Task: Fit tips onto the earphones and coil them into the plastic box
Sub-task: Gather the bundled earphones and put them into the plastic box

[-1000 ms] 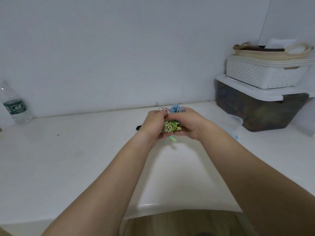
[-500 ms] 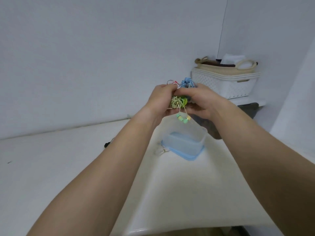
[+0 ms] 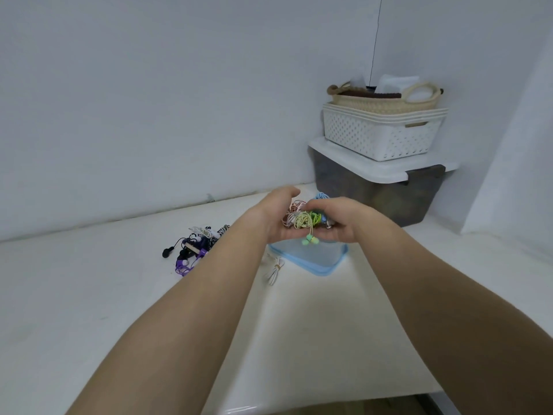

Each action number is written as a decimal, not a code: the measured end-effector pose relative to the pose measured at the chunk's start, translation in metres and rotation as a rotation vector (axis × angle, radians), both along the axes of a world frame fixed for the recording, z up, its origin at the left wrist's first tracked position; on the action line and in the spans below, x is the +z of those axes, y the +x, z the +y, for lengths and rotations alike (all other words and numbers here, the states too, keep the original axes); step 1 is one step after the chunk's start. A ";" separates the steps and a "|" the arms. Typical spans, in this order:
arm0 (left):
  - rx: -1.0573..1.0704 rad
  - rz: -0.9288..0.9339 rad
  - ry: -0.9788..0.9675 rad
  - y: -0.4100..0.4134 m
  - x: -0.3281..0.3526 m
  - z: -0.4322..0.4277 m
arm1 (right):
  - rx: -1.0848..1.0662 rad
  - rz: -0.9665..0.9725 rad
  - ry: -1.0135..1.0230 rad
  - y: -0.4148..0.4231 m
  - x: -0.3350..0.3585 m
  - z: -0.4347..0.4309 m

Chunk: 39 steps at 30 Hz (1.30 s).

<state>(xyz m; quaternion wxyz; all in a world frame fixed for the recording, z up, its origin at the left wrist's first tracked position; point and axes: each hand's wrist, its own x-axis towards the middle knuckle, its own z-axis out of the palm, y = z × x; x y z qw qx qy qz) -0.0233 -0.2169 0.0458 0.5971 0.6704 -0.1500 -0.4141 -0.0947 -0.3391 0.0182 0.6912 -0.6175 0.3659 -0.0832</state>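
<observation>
Both my hands cup a bundle of coiled earphones (image 3: 303, 218) in cream, green, pink-white and blue, held just above the clear blue plastic box (image 3: 311, 256). My left hand (image 3: 276, 217) curls round the bundle's left side and my right hand (image 3: 342, 220) curls round its right side. Two mint-green earbuds (image 3: 309, 241) dangle under the bundle. One white coiled cable (image 3: 274, 271) lies on the table left of the box. A heap of black, purple and white earphones (image 3: 194, 245) lies further left.
At the back right stands a dark storage bin with a white lid (image 3: 380, 187), with a white perforated basket (image 3: 380, 133) and a woven basket (image 3: 386, 95) stacked on it. The white table's front edge (image 3: 299, 405) runs near me.
The view has swung, and the heap of dark earphones has come into sight. My hands with the bundle sit lower, close over the blue box. My grip on the bundle is unchanged.
</observation>
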 end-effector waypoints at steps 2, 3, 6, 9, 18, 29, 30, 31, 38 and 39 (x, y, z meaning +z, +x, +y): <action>0.017 0.022 -0.004 0.003 0.004 -0.003 | 0.031 0.083 -0.052 0.004 0.005 -0.003; 0.027 0.035 -0.004 0.006 0.004 -0.004 | 0.040 0.107 -0.071 0.005 0.007 -0.003; 0.057 0.061 -0.010 0.014 0.002 -0.009 | 0.054 0.127 -0.116 0.005 0.016 -0.003; 0.036 0.115 -0.060 0.016 0.002 -0.009 | 0.069 0.127 -0.175 0.002 0.022 -0.002; -0.037 -0.178 -0.005 0.014 -0.001 -0.006 | -0.019 0.142 -0.924 -0.009 0.027 0.011; 0.113 -1.024 0.453 0.048 -0.055 0.075 | 0.420 0.261 -1.229 -0.002 -0.040 0.114; 0.138 -1.110 0.546 0.051 -0.063 0.081 | 0.411 0.319 -1.271 0.001 -0.050 0.122; 0.175 -1.186 0.633 0.055 -0.068 0.089 | 0.391 0.360 -1.305 0.003 -0.059 0.129; 0.093 -0.853 0.884 0.093 -0.097 0.143 | 0.323 0.347 -1.311 0.035 -0.066 0.148; 0.077 -0.824 0.851 0.096 -0.102 0.149 | 0.305 0.292 -1.262 0.044 -0.063 0.150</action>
